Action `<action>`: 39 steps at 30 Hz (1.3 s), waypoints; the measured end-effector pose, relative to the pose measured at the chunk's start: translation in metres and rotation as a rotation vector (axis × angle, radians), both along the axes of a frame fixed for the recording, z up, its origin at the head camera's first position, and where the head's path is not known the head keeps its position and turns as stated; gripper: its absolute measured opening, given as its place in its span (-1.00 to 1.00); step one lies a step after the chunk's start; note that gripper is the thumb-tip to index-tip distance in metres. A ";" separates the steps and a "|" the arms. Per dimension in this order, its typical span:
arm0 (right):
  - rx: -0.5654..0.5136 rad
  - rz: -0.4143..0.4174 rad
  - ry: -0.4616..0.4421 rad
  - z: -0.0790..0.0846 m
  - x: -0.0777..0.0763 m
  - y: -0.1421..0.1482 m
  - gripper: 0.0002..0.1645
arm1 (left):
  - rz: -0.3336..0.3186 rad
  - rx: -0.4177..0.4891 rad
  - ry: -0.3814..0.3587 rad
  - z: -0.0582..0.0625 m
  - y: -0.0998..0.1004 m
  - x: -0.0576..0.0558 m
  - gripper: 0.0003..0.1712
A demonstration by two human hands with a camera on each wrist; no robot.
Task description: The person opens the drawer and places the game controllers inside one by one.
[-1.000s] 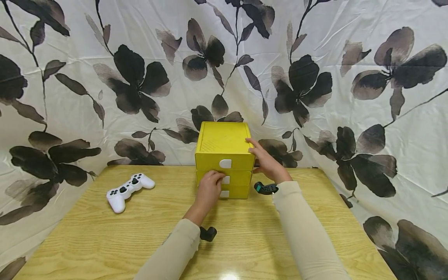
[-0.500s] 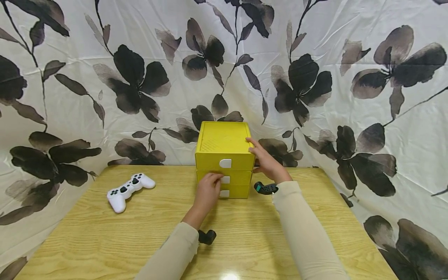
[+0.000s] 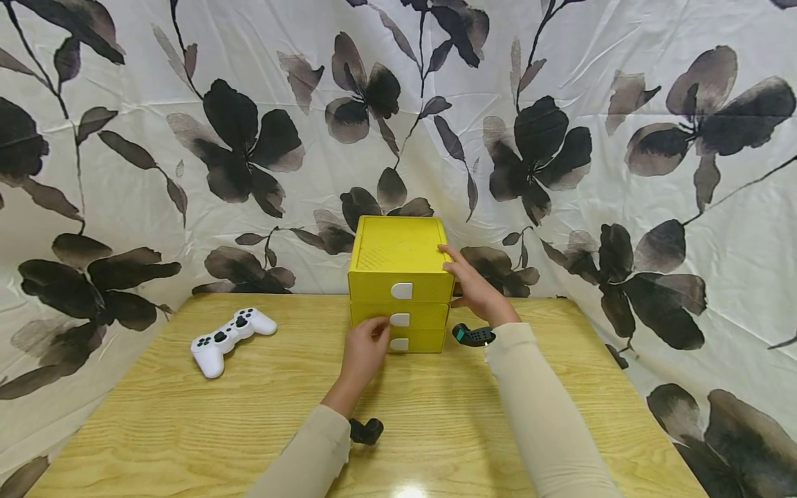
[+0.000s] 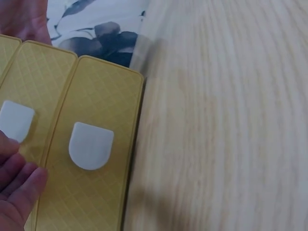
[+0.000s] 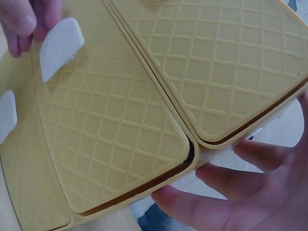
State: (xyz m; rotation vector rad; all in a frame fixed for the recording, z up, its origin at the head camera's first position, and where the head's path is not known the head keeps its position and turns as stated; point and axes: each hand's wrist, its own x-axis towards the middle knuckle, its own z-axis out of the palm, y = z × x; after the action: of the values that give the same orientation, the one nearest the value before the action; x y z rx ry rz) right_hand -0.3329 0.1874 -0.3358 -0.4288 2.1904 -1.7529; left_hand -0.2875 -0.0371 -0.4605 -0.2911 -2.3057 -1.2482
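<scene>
A yellow three-drawer box [image 3: 400, 245] stands at the back of the table, with a rounded white handle on each drawer front. My left hand [image 3: 366, 346] is at the middle drawer, its loosely bent fingertips right beside that drawer's white handle [image 5: 61, 48]. In the left wrist view the fingers [image 4: 21, 192] show at the lower left, near the same handle [image 4: 17, 120]. My right hand [image 3: 479, 290] rests against the box's right side, some fingertips at the top edge. Extended fingers [image 5: 192, 204] touch the side in the right wrist view.
A white game controller [image 3: 232, 340] lies on the wooden table [image 3: 187, 429] to the left of the box. Behind the table hangs a white cloth [image 3: 448, 83] with dark flowers. Black wrist devices are worn at both wrists.
My left hand has shifted slightly left and down, uncovering more of the middle drawer's handle. The right hand and the box have stayed in place.
</scene>
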 end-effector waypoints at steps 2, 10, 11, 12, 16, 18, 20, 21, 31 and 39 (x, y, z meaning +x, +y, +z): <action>0.000 -0.001 -0.001 0.000 0.000 0.000 -0.33 | -0.001 0.001 -0.010 -0.002 0.000 0.001 -0.80; 0.005 -0.003 0.008 0.001 0.001 0.001 -0.32 | -0.019 0.024 -0.080 -0.008 0.002 0.003 -0.84; 0.005 -0.002 0.009 0.001 0.002 0.001 -0.32 | -0.024 0.028 -0.086 -0.009 0.002 0.003 -0.85; 0.004 -0.001 0.008 0.001 0.002 0.000 -0.32 | -0.028 0.031 -0.091 -0.011 0.002 0.003 -0.85; -0.001 -0.003 0.007 -0.002 -0.001 0.000 -0.33 | -0.048 0.036 -0.106 -0.015 0.003 0.002 -0.87; 0.005 -0.015 0.015 -0.009 -0.008 0.001 -0.34 | -0.053 0.029 -0.114 -0.017 0.003 0.002 -0.88; 0.006 -0.021 0.019 -0.012 -0.010 0.001 -0.34 | -0.051 0.019 -0.118 -0.019 0.003 0.002 -0.88; 0.005 -0.022 0.019 -0.012 -0.010 0.001 -0.34 | -0.047 0.013 -0.123 -0.019 0.003 0.002 -0.88; 0.001 -0.014 0.005 -0.010 -0.009 0.000 -0.33 | -0.035 0.002 -0.177 -0.028 0.004 -0.001 -0.85; 0.008 -0.058 0.027 -0.023 -0.019 0.002 -0.35 | -0.004 0.033 -0.172 -0.032 0.008 -0.002 -0.85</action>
State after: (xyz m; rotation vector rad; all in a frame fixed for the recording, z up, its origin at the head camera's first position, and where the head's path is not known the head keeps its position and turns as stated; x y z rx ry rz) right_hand -0.3517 0.1892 -0.3588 -0.3924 2.2492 -1.7774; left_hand -0.2899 -0.0293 -0.4930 -0.1828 -2.4255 -1.3596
